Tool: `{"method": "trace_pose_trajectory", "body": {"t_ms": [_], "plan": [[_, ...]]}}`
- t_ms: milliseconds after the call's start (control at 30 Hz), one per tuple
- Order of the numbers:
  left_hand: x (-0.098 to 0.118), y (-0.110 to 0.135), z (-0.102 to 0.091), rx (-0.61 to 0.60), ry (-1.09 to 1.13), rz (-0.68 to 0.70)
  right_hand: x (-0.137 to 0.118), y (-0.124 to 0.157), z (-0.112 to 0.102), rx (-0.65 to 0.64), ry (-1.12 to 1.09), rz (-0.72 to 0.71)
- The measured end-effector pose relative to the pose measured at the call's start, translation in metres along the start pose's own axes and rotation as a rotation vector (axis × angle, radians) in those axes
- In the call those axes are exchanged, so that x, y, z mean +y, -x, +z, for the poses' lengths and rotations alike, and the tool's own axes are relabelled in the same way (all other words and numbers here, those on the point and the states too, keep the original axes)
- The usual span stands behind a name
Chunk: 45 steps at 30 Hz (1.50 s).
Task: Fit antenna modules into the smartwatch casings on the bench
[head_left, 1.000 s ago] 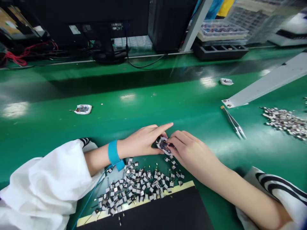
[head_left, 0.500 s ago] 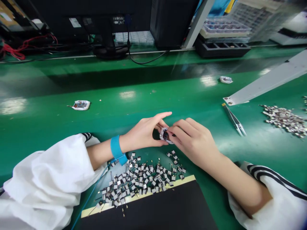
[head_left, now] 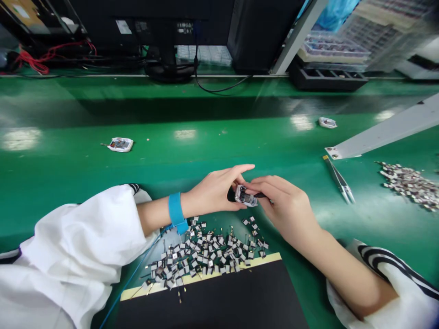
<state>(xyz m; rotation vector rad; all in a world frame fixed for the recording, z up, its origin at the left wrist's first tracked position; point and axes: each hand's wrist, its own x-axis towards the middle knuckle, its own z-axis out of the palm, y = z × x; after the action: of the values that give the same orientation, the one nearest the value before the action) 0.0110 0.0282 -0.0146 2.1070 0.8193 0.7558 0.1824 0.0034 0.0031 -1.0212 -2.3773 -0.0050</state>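
Fingers of the left hand (head_left: 214, 192) closed in a narrow pinch on a small white-framed circuit module (head_left: 244, 196), with a dark rounded shape beside the module at the palm side, too shaded to name. Fingers of the right hand (head_left: 284, 198) curled tightly against the module's other end, a thin dark tip (head_left: 261, 195) showing between them. Rest of that tip hidden; tool or part of the module, impossible to tell. Module apparently lifted clear of the green bench mat (head_left: 103, 160), between both hands, just above a loose pile of small square metal-topped components with thin wire leads (head_left: 206, 256).

Blue wrist strap (head_left: 176, 212) on the left wrist, blue cord (head_left: 137, 269) running down past the pile. Black board (head_left: 206, 297) with a cream edge just below the pile. Further right, steel tweezers (head_left: 339, 183) lying untouched near a second pile of components (head_left: 408, 189).

Step in hand, by judgement: close two-handed work at the module's edge. Next move apparently calling for a steady pinch, with such a small part directly over the pile.
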Motion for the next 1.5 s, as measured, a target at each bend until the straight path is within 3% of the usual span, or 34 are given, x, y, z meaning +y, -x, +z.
{"method": "trace_pose_trajectory", "body": {"t_ms": [133, 333, 500, 600, 733, 833, 1033, 1500], "plan": [[0.0, 0.0, -0.001, 0.034, 0.009, -0.003, 0.0, -0.001, -0.002, 0.015, 0.173, -0.05], [0.001, 0.001, 0.0, 0.112, 0.176, 0.05, 0.008, -0.006, 0.002, 0.103, -0.27, 0.124], [0.001, 0.002, 0.0, 0.146, 0.169, 0.039, 0.01, -0.006, 0.012, 0.15, -0.489, 0.284], [0.0, 0.003, 0.001, 0.158, 0.134, 0.036, 0.01, -0.006, 0.01, 0.125, -0.384, 0.198], [-0.002, 0.003, 0.001, 0.159, 0.135, 0.033, 0.011, -0.005, 0.002, 0.053, 0.107, -0.082], [-0.003, 0.003, 0.001, 0.148, 0.152, 0.006, 0.011, -0.006, 0.0, 0.01, 0.31, -0.18], [-0.005, 0.0, 0.001, 0.117, 0.205, -0.05, 0.012, -0.014, 0.004, 0.037, 0.218, -0.177], [-0.005, 0.003, 0.002, 0.131, 0.166, -0.036, 0.014, -0.029, -0.009, -0.19, 0.184, -0.352]]}}
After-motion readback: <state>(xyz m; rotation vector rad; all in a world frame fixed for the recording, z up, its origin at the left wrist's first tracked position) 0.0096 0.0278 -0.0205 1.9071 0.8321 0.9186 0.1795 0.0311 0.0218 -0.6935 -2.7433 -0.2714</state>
